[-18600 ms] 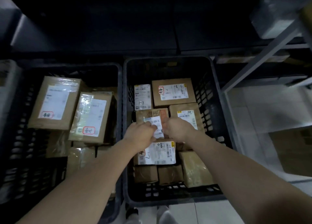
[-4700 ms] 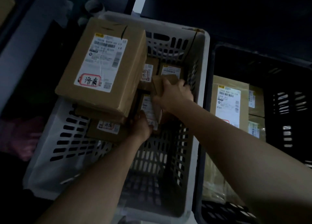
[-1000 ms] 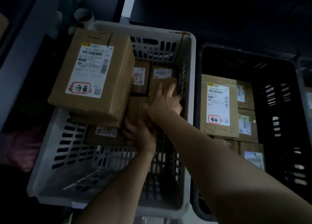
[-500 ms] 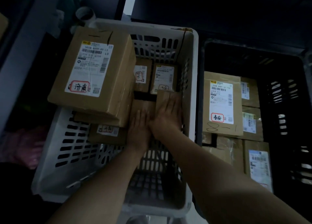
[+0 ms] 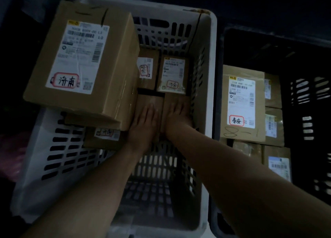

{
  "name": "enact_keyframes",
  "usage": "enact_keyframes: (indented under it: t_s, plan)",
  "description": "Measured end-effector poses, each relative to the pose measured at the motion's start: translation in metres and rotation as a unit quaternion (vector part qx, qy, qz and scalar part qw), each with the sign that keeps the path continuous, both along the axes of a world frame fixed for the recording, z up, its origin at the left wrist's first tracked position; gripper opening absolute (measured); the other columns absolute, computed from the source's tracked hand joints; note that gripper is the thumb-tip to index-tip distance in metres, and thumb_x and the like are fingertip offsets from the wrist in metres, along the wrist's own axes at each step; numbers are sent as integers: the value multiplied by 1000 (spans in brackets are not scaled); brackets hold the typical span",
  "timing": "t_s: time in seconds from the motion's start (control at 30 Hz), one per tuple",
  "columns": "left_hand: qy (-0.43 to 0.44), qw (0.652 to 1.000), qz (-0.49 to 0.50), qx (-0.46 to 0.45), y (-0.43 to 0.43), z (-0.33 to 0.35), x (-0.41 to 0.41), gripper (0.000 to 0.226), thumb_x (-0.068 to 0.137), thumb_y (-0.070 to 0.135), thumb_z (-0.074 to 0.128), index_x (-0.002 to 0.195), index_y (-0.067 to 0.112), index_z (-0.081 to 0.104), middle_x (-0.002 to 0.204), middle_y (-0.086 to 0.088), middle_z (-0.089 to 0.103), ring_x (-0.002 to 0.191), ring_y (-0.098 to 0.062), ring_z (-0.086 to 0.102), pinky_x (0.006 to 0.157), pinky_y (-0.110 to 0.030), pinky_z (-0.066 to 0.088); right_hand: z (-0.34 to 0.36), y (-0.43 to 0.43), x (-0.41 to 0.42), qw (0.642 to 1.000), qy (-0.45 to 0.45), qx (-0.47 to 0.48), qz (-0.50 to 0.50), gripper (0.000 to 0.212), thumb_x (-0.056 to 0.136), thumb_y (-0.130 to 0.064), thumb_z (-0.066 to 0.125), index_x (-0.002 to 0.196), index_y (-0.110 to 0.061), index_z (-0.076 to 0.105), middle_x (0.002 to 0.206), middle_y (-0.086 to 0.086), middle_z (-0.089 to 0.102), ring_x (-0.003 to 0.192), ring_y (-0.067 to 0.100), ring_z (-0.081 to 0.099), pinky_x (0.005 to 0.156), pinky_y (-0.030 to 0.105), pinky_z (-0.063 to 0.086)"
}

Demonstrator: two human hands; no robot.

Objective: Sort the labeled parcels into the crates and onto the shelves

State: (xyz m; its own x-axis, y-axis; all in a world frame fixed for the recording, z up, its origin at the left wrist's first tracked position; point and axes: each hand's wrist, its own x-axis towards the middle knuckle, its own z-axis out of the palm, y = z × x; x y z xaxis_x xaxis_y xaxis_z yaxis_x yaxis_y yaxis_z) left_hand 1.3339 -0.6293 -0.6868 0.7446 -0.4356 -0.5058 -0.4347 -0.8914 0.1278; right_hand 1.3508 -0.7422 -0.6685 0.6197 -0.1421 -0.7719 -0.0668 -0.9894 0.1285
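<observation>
Both arms are stretched forward and down into the white crate (image 5: pixel 211 94). The left hand (image 5: pixel 145 123) is laid flat, fingers extended and together, on a small brown parcel (image 5: pixel 149 99); the right hand (image 5: pixel 177 114) is pressed flat beside it on a neighbouring parcel (image 5: pixel 176 99), against the crate's right wall. Neither grip is closed on anything (palms down, nothing pinched). A large labelled box (image 5: pixel 82 58) is tilted over the crate's left side, hiding the parcels beneath. The black crate (image 5: pixel 308 98) at right is dim, and its labels are barely legible.
</observation>
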Motion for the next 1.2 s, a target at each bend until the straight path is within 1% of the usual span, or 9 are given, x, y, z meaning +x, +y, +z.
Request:
enact_keyframes:
  t_s: [0.17,0.27,0.5,0.67,0.73,0.83,0.9,1.03,1.2]
  plan:
    - [3,1000,-10,27,-3,-2,10,98,89,24,58,146,9,-21,155,-12,-23,145,-27,-16,117,-38,-2,-22,3,-1,998,-13,-2,-59,80,103,-30,37,146,2,-22,155,23,-22,145,41,-13,116,49,17]
    - [18,1000,6,13,-8,-4,17,85,95,28,46,148,12,-19,156,-9,-23,144,-27,-18,117,-42,-4,-24,4,1,999,-33,-32,-24,72,105,-25,31,145,4,-21,156,25,-19,144,42,-13,116,49,16]
    - [43,999,21,-22,-11,-6,24,83,95,35,44,148,17,-17,157,-6,-22,144,-27,-18,116,-45,-7,-36,11,1,997,-33,-71,-19,71,105,-24,32,148,1,-20,155,26,-18,144,44,-10,116,50,18]
    - [64,997,15,-47,-7,17,24,81,94,23,52,151,12,-4,159,-11,-7,146,-29,-4,119,-40,10,-14,4,4,999,-6,-23,-45,85,100,-35,40,147,4,-18,153,31,-19,142,48,-16,114,59,4]
    - [41,994,34,-97,-4,30,19,74,93,14,53,151,11,7,158,-12,8,144,-30,11,116,-40,22,8,2,13,994,15,38,-103,75,101,-28,40,151,3,-7,156,29,-11,144,47,-4,114,55,15]
    - [-5,982,78,-174,0,60,17,65,91,4,50,149,10,20,153,-7,23,134,-28,33,106,-39,38,42,5,24,969,-59,162,-178,44,100,-17,37,141,-1,37,146,19,36,133,35,39,105,41,35]
    - [-58,973,78,-209,4,84,20,55,92,6,47,145,9,31,148,-6,29,128,-28,41,102,-38,41,67,8,29,945,-138,214,-208,35,99,-13,38,130,-5,51,134,18,50,120,32,51,98,37,42]
    - [-137,957,78,-244,15,133,29,52,95,4,42,145,13,33,154,-3,24,135,-26,33,108,-36,36,129,12,34,871,-245,313,-289,32,103,-17,38,126,-3,55,124,18,60,114,32,57,84,29,43]
    - [-236,935,102,-243,48,184,41,44,93,11,49,136,13,47,147,-9,35,135,-27,32,107,-39,31,170,37,46,819,-237,389,-347,42,104,-32,37,124,-1,57,124,19,59,115,33,55,78,29,38]
